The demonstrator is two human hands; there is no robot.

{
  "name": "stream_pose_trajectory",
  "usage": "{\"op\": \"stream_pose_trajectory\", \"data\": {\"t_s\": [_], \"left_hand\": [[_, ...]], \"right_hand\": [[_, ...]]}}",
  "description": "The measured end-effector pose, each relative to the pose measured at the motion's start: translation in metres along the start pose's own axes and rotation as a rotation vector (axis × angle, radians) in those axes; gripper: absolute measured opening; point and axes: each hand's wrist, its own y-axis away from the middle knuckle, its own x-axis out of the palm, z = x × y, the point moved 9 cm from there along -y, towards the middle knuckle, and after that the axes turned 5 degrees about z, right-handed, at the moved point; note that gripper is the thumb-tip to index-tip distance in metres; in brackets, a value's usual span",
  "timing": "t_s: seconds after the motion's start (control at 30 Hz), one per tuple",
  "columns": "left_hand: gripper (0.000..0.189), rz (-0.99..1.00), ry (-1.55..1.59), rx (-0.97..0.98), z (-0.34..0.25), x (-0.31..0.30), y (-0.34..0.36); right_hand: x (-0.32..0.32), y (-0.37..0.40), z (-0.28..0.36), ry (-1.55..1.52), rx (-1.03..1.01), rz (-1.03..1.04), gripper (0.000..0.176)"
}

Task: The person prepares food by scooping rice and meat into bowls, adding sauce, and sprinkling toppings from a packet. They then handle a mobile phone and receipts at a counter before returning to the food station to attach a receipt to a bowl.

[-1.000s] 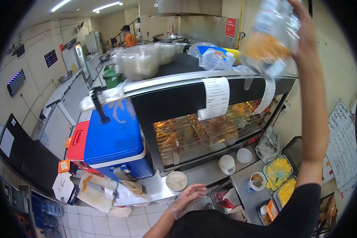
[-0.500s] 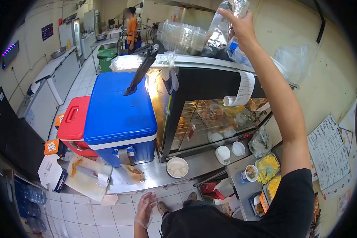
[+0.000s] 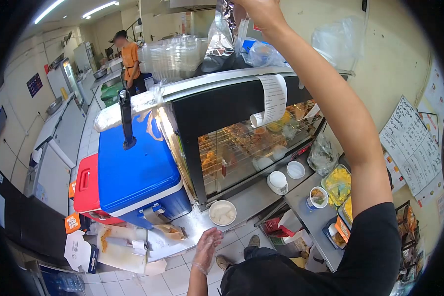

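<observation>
My right hand [image 3: 261,14] is stretched up at the top edge, and its fingers are partly cut off. It grips the top of a silver foil bag [image 3: 220,45], which stands on the glass-fronted display warmer [image 3: 187,118]. Beside the bag is a stack of clear plastic containers [image 3: 170,56]. Lower down, my left hand [image 3: 207,249] wears a clear plastic glove. It holds nothing, with loosely bent fingers, in front of the counter edge. Just above it on the counter sits a white bowl [image 3: 222,212] with pale contents.
Blue [image 3: 138,172] and red [image 3: 88,182] cooler boxes stand left of the warmer. Black tongs [image 3: 126,118] hang at its corner. A cutting board [image 3: 118,249] lies at lower left. A kitchen scale [image 3: 277,183] and a cup [image 3: 317,198] are to the right. A person in orange [image 3: 129,59] stands behind.
The view has turned, shifting most things in the frame. My right hand stays on the foil bag, now nearer the top edge. My left hand has come closer to the bowl.
</observation>
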Motion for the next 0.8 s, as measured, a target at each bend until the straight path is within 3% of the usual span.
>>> {"op": "stream_pose_trajectory", "data": {"t_s": [0.27,0.4,0.5,0.8], "left_hand": [[0.053,-0.056,-0.028,-0.052,0.021,0.003,0.018],[0.052,-0.111,0.012,-0.058,0.026,-0.005,0.027],[0.052,-0.126,0.025,-0.043,0.029,-0.012,0.029],[0.051,-0.162,0.003,0.008,0.016,-0.016,0.033]], "right_hand": [[0.008,0.012,-0.001,-0.132,-0.034,0.123,0.116],[0.028,0.003,-0.024,0.055,-0.113,0.09,0.101],[0.041,0.001,-0.024,0.127,-0.002,0.107,0.088],[0.049,-0.008,-0.023,-0.022,0.014,0.242,0.102]]}}
